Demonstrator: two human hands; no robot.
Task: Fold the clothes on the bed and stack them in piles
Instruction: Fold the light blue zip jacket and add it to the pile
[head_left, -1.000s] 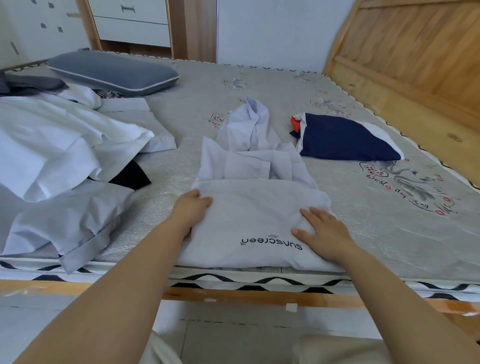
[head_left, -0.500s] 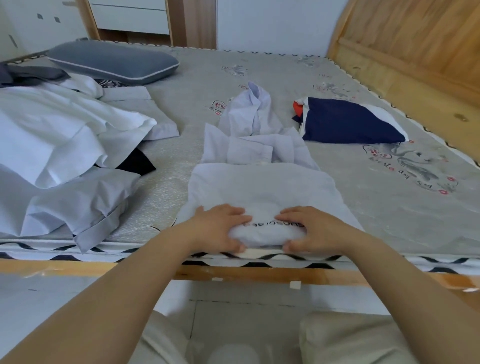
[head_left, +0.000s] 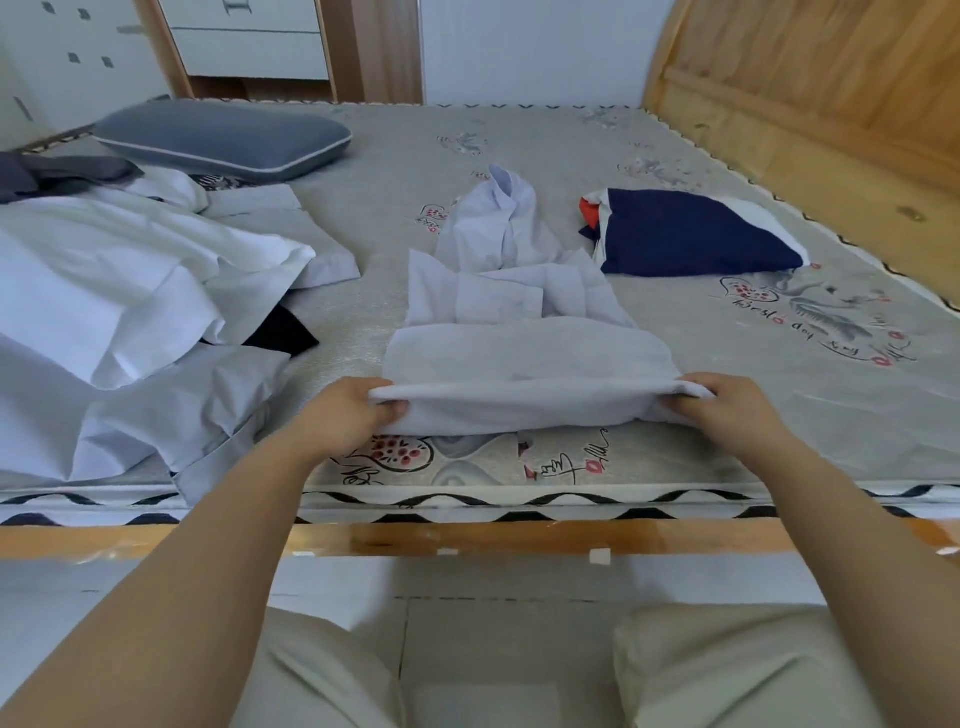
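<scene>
A pale lilac garment (head_left: 524, 358) lies partly folded in the middle of the bed, its collar end pointing away from me. My left hand (head_left: 348, 413) pinches the near folded edge at its left corner. My right hand (head_left: 727, 408) pinches the same edge at its right corner. The edge is lifted a little off the mattress (head_left: 519, 462). A folded navy garment with red and white parts (head_left: 685, 234) rests at the right. A heap of unfolded white and pale clothes (head_left: 119, 312) covers the left side.
A grey-blue pillow (head_left: 223, 137) lies at the far left. The wooden headboard (head_left: 810, 88) rises along the right side. The bed's wooden front rail (head_left: 467, 538) runs below my forearms, with tiled floor and my knees beneath. White drawers stand behind the bed.
My hands moved from the middle of the near hem out to its two corners, and the hem has been folded up and away, hiding the printed lettering and uncovering the mattress print.
</scene>
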